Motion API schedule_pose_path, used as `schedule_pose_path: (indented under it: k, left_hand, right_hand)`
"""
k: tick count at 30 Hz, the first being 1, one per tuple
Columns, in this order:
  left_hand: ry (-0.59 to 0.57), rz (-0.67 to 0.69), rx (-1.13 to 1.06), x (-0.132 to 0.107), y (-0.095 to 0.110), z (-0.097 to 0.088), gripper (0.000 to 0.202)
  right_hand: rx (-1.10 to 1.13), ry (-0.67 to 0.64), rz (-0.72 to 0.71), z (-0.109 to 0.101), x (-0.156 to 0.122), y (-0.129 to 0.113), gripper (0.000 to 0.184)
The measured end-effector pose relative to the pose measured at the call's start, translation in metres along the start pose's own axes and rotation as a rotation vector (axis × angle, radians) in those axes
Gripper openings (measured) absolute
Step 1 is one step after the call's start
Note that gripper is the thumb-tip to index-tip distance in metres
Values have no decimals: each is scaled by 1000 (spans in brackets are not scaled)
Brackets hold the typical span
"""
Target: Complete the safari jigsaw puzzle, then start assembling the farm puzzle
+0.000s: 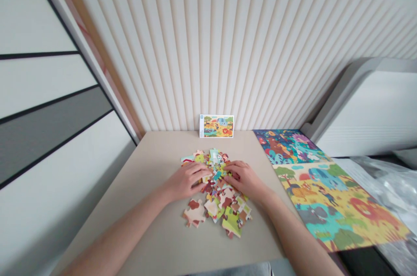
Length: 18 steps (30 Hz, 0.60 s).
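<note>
A loose heap of jigsaw puzzle pieces (227, 198) lies in the middle of the table, several overlapping, in cream, brown, green, red and blue. My left hand (188, 179) rests at the heap's left side, fingers bent and apart over the pieces. From the right, my right hand (247, 180) reaches over the heap, its thumb and forefinger apart and its fingertips touching pieces. A cream piece with brown patches (194, 212) lies at the near left of the heap. At the near right is a green piece (232, 220). Pieces under my fingers are partly hidden.
A small picture card (216, 126) with animals stands against the ribbed wall (215, 50) behind the table (156, 228). To the right lie an animal picture sheet (339, 200) and a darker picture sheet (289, 146). Clear plastic wrapping (391, 189) lies beyond them.
</note>
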<state>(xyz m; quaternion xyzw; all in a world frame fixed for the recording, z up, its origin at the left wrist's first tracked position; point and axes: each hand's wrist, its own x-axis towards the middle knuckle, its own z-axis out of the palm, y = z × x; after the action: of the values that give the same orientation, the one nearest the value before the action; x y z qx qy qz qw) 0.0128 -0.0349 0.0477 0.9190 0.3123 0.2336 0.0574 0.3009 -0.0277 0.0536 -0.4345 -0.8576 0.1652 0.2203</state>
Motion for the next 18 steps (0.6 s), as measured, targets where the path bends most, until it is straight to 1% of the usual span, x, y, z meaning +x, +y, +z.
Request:
schedule_pose_path:
  k: [3,5,9,13,15,18]
  left_hand:
    - [-13,-3,12,0,1,-2,35]
    - [-1,8,20,0,-1,-2,35]
    - [8,64,72,-4,-9,-9,36]
    - [47,26,134,-11,-21,-20,39]
    - [56,-1,135,-15,-27,-23,40]
    - [30,-22,119,-19,-32,-25,43]
  right_hand:
    - [22,18,-1,1,1,-2,32]
    - [5,32,20,1,0,-2,33]
    - [-82,71,123,-3,-1,2,41]
    - [-165,84,248,-9,-2,12,41]
    - [-178,80,260,-10,-4,16,37]
    - [-122,71,230,-9,-2,18,33]
